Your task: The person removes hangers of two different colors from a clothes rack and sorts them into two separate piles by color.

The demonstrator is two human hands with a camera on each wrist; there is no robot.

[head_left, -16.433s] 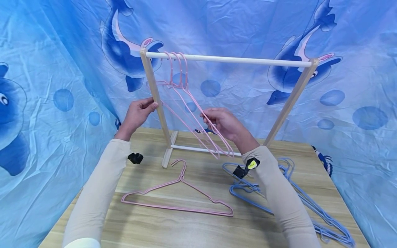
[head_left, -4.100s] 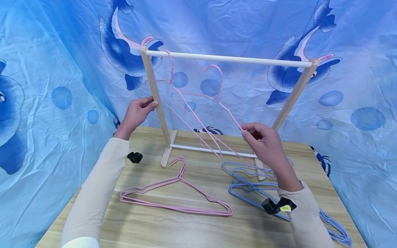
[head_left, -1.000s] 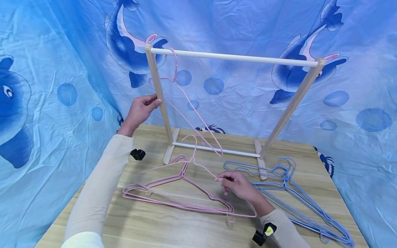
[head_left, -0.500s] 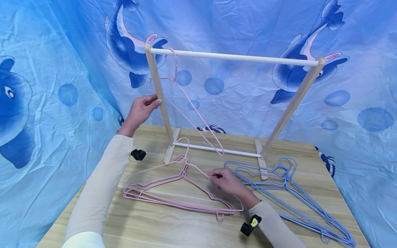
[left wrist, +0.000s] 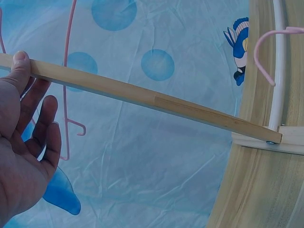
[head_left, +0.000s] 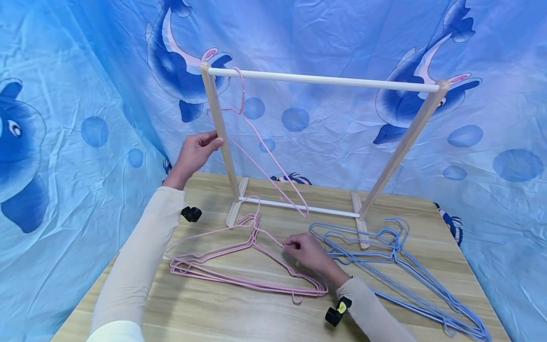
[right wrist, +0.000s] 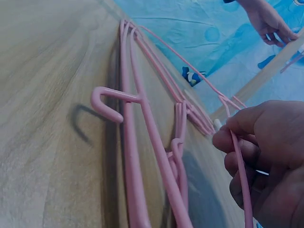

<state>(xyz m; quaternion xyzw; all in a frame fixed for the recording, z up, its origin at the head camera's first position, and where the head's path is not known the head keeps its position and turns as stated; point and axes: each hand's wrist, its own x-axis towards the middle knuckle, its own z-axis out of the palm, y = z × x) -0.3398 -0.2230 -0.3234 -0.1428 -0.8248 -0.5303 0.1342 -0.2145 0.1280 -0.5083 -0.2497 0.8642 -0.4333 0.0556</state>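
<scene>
My left hand (head_left: pixel 196 154) holds the left wooden post (head_left: pixel 217 110) of a small rack, thumb on its front side. Between the thumb and fingers of my right hand (head_left: pixel 308 254) is one shoulder of a pink wire hanger (right wrist: pixel 243 183). That hanger is tilted just over a pile of pink hangers (head_left: pixel 232 249) lying on the table, its hook toward the rack. A small hook on its lower bar shows near the front. Another pink hanger (head_left: pixel 259 138) hangs at the left end of the rack's white top rail (head_left: pixel 325 79).
Several blue hangers (head_left: pixel 420 273) lie in a heap on the right of the wooden table (head_left: pixel 239 318). The rack's right post (head_left: pixel 403 148) and lower white bar (head_left: pixel 295 205) stand behind. A blue dolphin-print curtain (head_left: pixel 342 42) encloses the table.
Of three pink hangers on the rail at first, one still hangs there. My right hand has brought another down and left over the pink pile, which has grown. My left hand stays on the post.
</scene>
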